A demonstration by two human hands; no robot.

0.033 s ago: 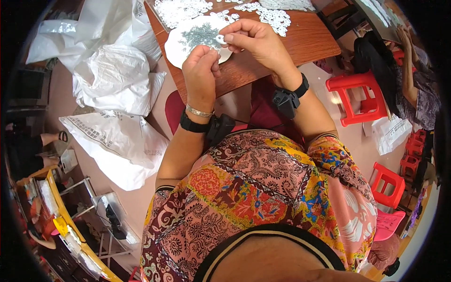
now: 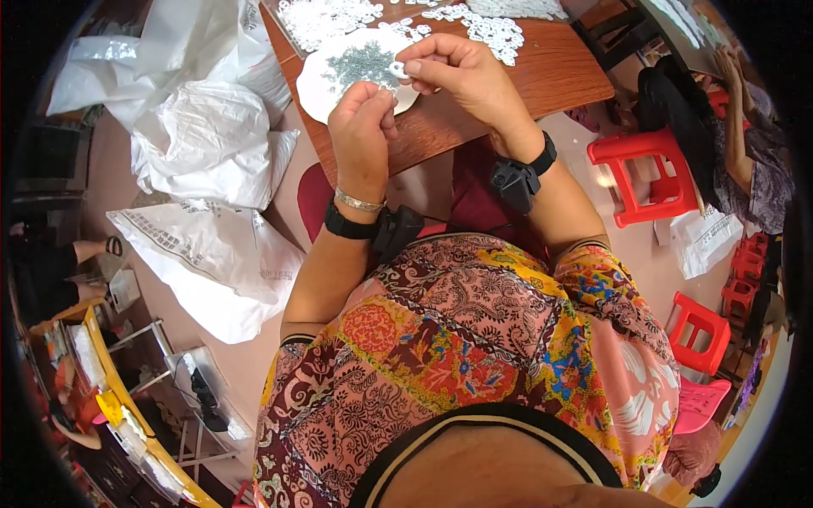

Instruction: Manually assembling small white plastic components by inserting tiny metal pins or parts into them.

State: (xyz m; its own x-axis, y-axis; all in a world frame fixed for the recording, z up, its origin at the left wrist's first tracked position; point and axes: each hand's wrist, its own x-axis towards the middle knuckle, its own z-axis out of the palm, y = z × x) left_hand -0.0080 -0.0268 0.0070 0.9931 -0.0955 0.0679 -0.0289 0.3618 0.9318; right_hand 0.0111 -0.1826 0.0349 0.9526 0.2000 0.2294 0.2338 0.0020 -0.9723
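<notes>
My right hand [image 2: 461,76] pinches a small white oval plastic piece [image 2: 398,70] between thumb and fingertips. Close beside it, my left hand [image 2: 364,123] is closed in a pinch, and what its fingertips hold is too small to make out. Both hands are above the near rim of a white round-edged plate [image 2: 315,95]. A heap of small grey metal-looking parts [image 2: 360,66] lies on that plate. Farther back on the brown wooden table [image 2: 550,80], many similar white pieces [image 2: 495,34] are spread in loose piles.
White sacks [image 2: 203,144] stand on the floor at the left, with another white sack [image 2: 220,262] nearer me. Red plastic stools [image 2: 635,157] are at the right, where another person's arm [image 2: 737,135] shows. A wood-edged shelf [image 2: 127,398] is at the lower left.
</notes>
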